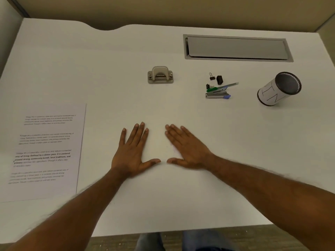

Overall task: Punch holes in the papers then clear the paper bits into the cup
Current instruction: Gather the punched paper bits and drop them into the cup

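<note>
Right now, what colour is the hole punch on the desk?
The hole punch is a plain beige-grey, with no pattern. It shows best in the head view.

head cam | faces forward-down | near above desk (pixel 181 115)

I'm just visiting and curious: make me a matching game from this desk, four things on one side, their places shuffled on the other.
Things:
1 hole punch
2 papers
3 cup
4 stapler

Places:
a far right of the desk
b left edge
c centre, far side
d beside the green pen, nearer the person

Pairs: 1-c, 2-b, 3-a, 4-d.
</note>
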Motion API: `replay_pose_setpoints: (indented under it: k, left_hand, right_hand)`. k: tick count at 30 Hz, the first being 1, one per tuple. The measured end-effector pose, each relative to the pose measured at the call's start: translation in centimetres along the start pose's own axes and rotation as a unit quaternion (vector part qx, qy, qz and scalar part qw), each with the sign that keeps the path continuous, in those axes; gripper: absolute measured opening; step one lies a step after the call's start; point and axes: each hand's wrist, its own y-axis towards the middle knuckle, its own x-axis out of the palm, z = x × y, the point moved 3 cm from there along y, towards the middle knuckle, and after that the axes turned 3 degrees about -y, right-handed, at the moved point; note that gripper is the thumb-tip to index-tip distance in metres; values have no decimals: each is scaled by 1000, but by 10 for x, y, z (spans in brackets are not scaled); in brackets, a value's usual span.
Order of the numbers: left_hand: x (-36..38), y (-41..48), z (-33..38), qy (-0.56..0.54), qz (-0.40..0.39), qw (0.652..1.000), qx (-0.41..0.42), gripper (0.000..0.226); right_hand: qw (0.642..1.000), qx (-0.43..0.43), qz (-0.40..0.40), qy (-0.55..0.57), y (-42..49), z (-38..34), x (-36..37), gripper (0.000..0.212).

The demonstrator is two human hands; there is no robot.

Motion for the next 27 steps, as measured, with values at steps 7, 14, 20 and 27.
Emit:
replay_pose_setpoints:
  k: [7, 14, 20, 27]
  left_hand:
    - [-2, -1, 2, 5, -5, 1000, -3, 106]
    - [2, -1, 12, 27, -28, 999, -10, 111]
    - [15, 5, 52, 19, -39, 999, 29, 113]
    - [22, 7, 75, 33, -41, 993, 107, 108]
  right_hand:
    - [994, 62, 45, 73, -20, -7, -9, 77]
    - [944, 286, 85, 140, -78, 47, -5, 67]
    - [942, 310, 56, 113, -87, 36, 10, 68]
    - [961, 268, 33, 62, -74, -3, 15, 73]
